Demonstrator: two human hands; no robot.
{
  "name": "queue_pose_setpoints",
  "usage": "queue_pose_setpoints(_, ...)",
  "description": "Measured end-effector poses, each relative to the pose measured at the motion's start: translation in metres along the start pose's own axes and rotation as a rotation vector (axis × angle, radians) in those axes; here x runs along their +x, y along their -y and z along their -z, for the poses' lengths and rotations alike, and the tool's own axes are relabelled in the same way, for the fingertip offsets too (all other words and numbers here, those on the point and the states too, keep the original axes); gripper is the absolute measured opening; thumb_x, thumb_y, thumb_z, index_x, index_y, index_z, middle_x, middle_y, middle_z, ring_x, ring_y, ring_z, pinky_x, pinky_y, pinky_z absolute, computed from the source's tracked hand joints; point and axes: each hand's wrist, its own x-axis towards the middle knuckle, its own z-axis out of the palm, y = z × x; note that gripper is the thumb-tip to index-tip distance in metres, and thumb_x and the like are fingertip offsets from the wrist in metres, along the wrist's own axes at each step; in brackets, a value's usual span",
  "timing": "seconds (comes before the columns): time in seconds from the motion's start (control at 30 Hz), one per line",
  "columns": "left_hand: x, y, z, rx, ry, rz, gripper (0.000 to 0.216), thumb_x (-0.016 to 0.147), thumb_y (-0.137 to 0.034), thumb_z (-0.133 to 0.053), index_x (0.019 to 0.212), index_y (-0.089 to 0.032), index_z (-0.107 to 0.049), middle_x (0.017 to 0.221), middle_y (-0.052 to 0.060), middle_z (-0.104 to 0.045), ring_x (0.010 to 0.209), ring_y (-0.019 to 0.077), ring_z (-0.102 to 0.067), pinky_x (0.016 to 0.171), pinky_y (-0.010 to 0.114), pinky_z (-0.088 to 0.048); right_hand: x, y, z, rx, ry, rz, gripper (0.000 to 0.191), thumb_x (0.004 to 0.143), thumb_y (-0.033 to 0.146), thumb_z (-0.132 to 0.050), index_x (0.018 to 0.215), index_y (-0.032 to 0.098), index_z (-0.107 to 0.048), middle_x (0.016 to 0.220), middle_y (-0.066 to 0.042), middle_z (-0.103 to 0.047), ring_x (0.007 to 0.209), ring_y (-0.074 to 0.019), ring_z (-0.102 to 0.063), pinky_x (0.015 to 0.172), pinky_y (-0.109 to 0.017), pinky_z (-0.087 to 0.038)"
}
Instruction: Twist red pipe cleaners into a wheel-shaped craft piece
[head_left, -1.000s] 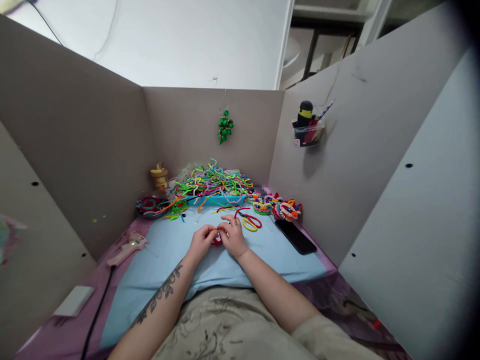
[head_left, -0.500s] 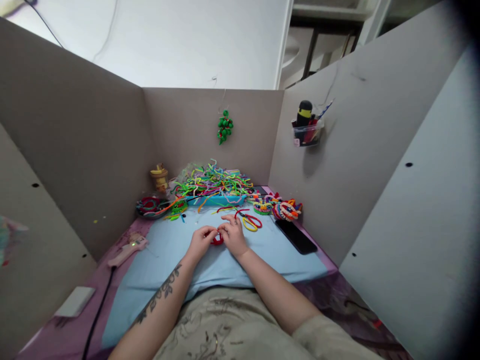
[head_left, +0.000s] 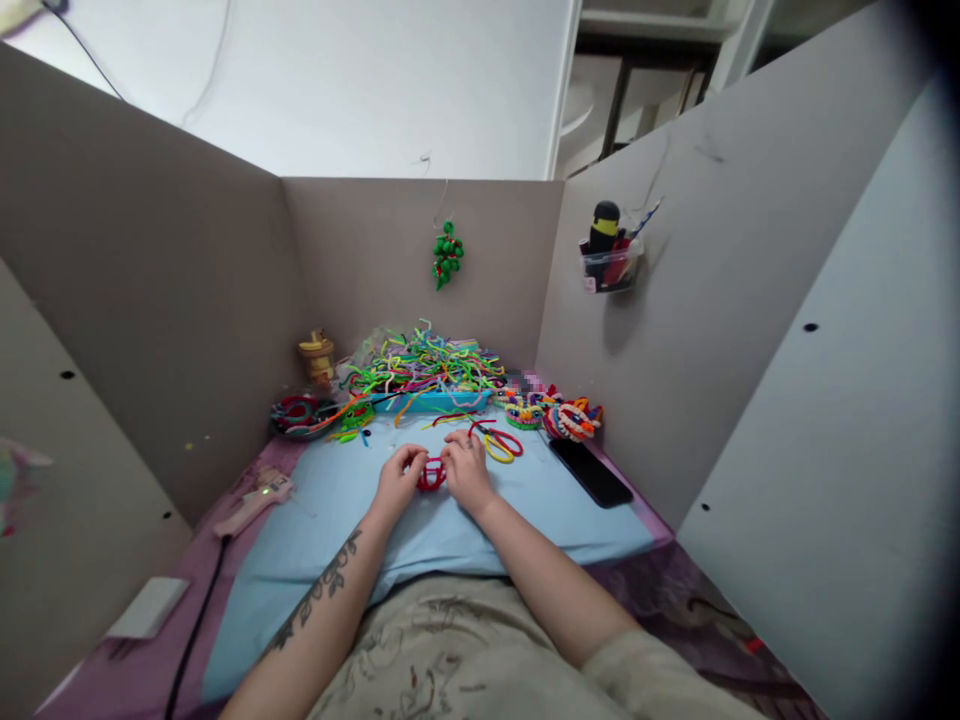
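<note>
My left hand (head_left: 400, 478) and my right hand (head_left: 466, 470) rest close together on the light blue mat (head_left: 337, 520). Both pinch a small red pipe-cleaner shape (head_left: 432, 474), which shows as a looped piece between the fingertips. Just beyond my right hand lie red and yellow pipe-cleaner loops (head_left: 499, 442). A blue tray heaped with mixed-colour pipe cleaners (head_left: 424, 372) stands at the back of the mat.
A black phone (head_left: 591, 472) lies right of the mat, behind it several finished coloured coils (head_left: 562, 417). At the left are a pink glue gun (head_left: 251, 500) with a black cable, a bowl (head_left: 300, 412) and a white box (head_left: 146, 607). Grey partition walls enclose the desk.
My two hands have drawn slightly apart, so more of the red looped piece shows between them. The view has shifted a little.
</note>
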Motion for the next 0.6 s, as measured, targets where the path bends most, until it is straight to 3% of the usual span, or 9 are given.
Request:
queue_pose_setpoints(0.2, 0.000, 0.002, 0.001, 0.029, -0.057, -0.003, 0.026, 0.079, -0.037, -0.051, 0.093, -0.018, -0.062, 0.097, 0.006, -0.065, 0.095, 0.0209, -0.059, 0.087, 0.035, -0.042, 0.003, -0.012, -0.004, 0.108, -0.053, -0.133, 0.015, 0.080, 0.012, -0.048, 0.073, 0.019, -0.059, 0.095, -0.007, -0.054, 0.092, -0.0217, -0.045, 0.085, -0.036, -0.034)
queue_pose_setpoints(0.37, 0.000, 0.005, -0.002, -0.003, -0.059, 0.030, 0.032, 0.078, -0.036, -0.053, 0.104, -0.018, -0.058, 0.109, 0.009, -0.063, 0.104, 0.0216, -0.056, 0.090, 0.036, -0.041, 0.004, -0.019, -0.008, 0.220, -0.087, -0.198, 0.014, 0.080, 0.017, -0.050, 0.071, 0.019, -0.060, 0.092, -0.006, -0.052, 0.092, -0.0210, -0.046, 0.085, -0.035, -0.035)
queue_pose_setpoints(0.5, 0.001, 0.008, -0.003, -0.065, -0.003, 0.056, 0.037, 0.077, -0.038, -0.055, 0.107, -0.017, -0.056, 0.093, 0.006, -0.064, 0.083, 0.0173, -0.060, 0.073, 0.028, -0.045, 0.004, -0.020, -0.010, 0.298, -0.101, -0.258, 0.012, 0.080, 0.021, -0.054, 0.071, 0.019, -0.062, 0.090, -0.006, -0.053, 0.093, -0.0204, -0.048, 0.086, -0.033, -0.037)
queue_pose_setpoints(0.6, 0.002, 0.009, -0.002, -0.094, 0.033, 0.105, 0.031, 0.077, -0.043, -0.054, 0.091, -0.016, -0.060, 0.070, 0.000, -0.059, 0.063, 0.0134, -0.054, 0.060, 0.024, -0.042, 0.003, -0.020, -0.013, 0.341, -0.090, -0.273, 0.013, 0.080, 0.023, -0.055, 0.071, 0.018, -0.063, 0.090, -0.006, -0.054, 0.093, -0.0201, -0.050, 0.085, -0.033, -0.039)
